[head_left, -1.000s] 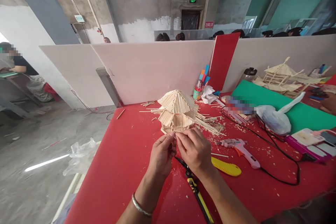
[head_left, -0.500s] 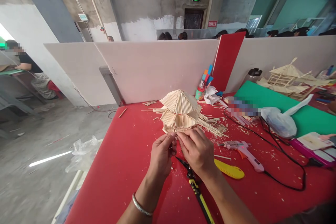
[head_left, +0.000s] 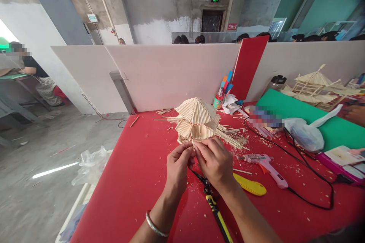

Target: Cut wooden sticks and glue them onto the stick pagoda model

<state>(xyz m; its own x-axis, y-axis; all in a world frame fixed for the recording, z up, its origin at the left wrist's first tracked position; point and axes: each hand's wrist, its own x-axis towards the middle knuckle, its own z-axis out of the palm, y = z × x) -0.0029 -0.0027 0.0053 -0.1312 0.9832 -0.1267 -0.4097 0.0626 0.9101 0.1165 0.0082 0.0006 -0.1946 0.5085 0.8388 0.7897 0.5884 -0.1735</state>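
My left hand (head_left: 179,163) and my right hand (head_left: 215,159) meet at the fingertips, both closed in a pinch. Between them shows a small pale stick piece (head_left: 193,144), mostly covered by the fingers. Just beyond stands a little two-tiered house model (head_left: 196,115) with roofs of thin wooden sticks. Beneath my hands lie pliers (head_left: 212,205) with black and yellow handles. A yellow utility knife (head_left: 251,185) rests beside my right wrist, and farther right is a pink glue gun (head_left: 269,168) on its side.
Loose sticks (head_left: 232,136) and shavings lie around the model on the red table (head_left: 137,171). A green board (head_left: 281,102), a plastic bag (head_left: 303,133) and a black cord (head_left: 310,169) occupy the right side. Another stick model (head_left: 313,83) stands farther back. A pale partition (head_left: 171,76) borders the table.
My hands stay together at the fingertips, with slightly shifted fingers; the pale piece shows more clearly now. At the far right edge, another person's hand has come into view.
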